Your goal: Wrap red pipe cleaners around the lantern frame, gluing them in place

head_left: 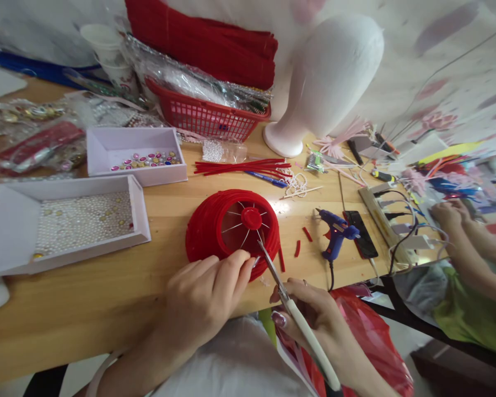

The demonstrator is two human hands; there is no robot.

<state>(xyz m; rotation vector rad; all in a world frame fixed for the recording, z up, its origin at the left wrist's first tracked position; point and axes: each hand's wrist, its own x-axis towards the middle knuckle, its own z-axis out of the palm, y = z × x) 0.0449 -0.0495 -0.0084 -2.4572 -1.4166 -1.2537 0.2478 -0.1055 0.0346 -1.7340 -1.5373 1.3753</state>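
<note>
A round red form (206, 220), wrapped in fuzzy strands, stands on the table in front of me. Its top opening has thin wire spokes running to a red disc (251, 218) at the centre. My left hand (210, 292) is closed at the near rim, thumb and finger pinched together; what lies between them is too small to make out. In my right hand (314, 317) are white-handled scissors (291, 309), their metal tips pointing at the rim beside the left fingertips. Short red cut pieces (298, 248) lie to the right of the form.
Bead boxes (146, 231) stand at the left. Behind are red pipe cleaners (240, 167), a red basket (215, 118) and a white foam head (334, 71). A glue gun (334, 231), phone (361, 234) and power strip (384, 226) lie right, beside another person's hands (450, 212).
</note>
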